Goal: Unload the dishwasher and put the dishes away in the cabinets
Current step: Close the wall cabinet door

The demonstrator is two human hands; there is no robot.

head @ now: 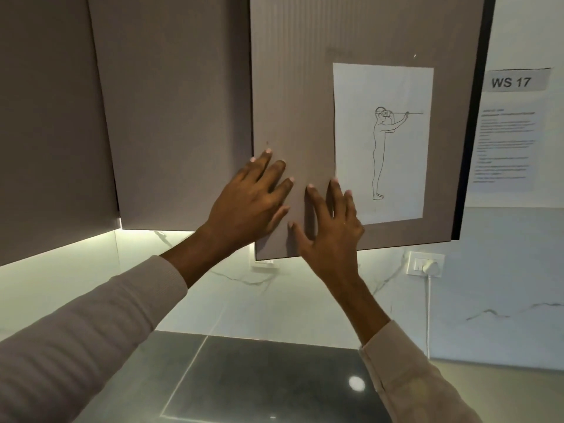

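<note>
Head view: the left hand point(250, 196) and right hand point(329, 227) lie flat on the cabinet door point(293, 87), fingers point(276, 174) straight and spread, holding nothing, maybe to push it closed. It hangs a bit ajar above the bench point(274, 377). No dishes show.

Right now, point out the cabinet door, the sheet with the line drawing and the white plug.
cabinet door point(293, 87): head view, bare panel left of the sheet.
drawing sheet point(383, 145): head view, middle of the paper.
white plug point(433, 268): head view, plug body in the socket.
</note>
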